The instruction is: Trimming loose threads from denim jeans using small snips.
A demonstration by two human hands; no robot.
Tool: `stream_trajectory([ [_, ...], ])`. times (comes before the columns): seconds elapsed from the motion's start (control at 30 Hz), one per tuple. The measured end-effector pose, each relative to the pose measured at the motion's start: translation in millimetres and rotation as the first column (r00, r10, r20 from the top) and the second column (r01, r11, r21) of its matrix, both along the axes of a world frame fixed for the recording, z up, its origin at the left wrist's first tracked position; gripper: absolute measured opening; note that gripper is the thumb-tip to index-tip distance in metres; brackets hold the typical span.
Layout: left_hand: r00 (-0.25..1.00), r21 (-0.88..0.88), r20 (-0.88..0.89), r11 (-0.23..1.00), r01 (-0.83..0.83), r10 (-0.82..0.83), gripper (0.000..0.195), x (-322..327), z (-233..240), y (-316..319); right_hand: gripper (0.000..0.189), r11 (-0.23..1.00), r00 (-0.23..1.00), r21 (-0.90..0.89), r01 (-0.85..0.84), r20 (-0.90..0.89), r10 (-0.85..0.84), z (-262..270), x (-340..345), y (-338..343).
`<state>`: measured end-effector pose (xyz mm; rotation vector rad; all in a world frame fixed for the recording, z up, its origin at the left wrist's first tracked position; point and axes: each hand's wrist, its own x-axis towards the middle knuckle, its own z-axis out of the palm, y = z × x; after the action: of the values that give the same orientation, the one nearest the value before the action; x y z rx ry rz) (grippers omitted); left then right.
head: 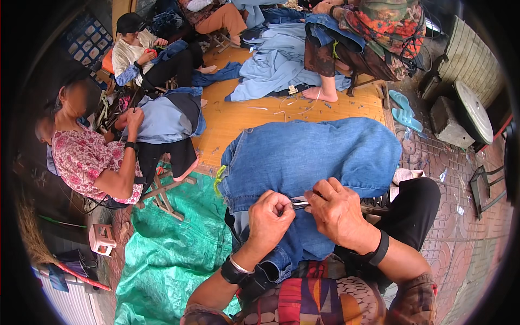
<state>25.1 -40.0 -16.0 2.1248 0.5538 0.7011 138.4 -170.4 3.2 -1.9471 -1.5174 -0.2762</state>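
A blue denim garment lies spread over my lap, with a frayed edge on its left side and a tuft of yellow-green threads hanging there. My left hand pinches thumb against fingertips just above the denim. A thin pale strip runs from those fingertips to my right hand, whose fingers are closed at its other end. Whether it is a tool or a strip of material cannot be told. Small dark bits show around it, and the fingers hide much of it. Black bands circle both wrists.
A yellow-brown mat holds thread scraps and heaped light blue garments. To the left, a seated person works on a denim piece. Others sit farther back. Green sheeting, a small plastic stool and blue slippers are around me.
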Motion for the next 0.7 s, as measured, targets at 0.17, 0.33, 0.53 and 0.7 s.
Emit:
stream_trajectory([
  [0.17,1.000,-0.025,0.008,1.000,0.004,-0.004,0.008,1.1,1.3,-1.4,0.030,0.998,0.999,-0.055,0.013,-0.040,-0.016,1.2,2.4,-1.9],
  [0.33,1.000,-0.042,0.010,0.999,0.007,-0.007,0.008,-1.4,1.0,-1.0,0.024,1.000,0.985,0.014,-0.008,-0.174,0.010,-7.3,7.6,-0.2],
  [0.53,0.999,-0.066,0.027,0.998,0.022,-0.020,0.008,-3.6,1.7,-0.4,0.022,0.997,0.954,0.081,-0.012,-0.298,0.036,-13.7,9.3,0.6],
  [0.7,1.000,-0.076,0.030,0.997,0.008,-0.006,0.009,-4.7,1.7,1.0,0.018,0.998,0.960,0.032,-0.047,-0.274,0.054,-13.1,10.1,1.5],
])
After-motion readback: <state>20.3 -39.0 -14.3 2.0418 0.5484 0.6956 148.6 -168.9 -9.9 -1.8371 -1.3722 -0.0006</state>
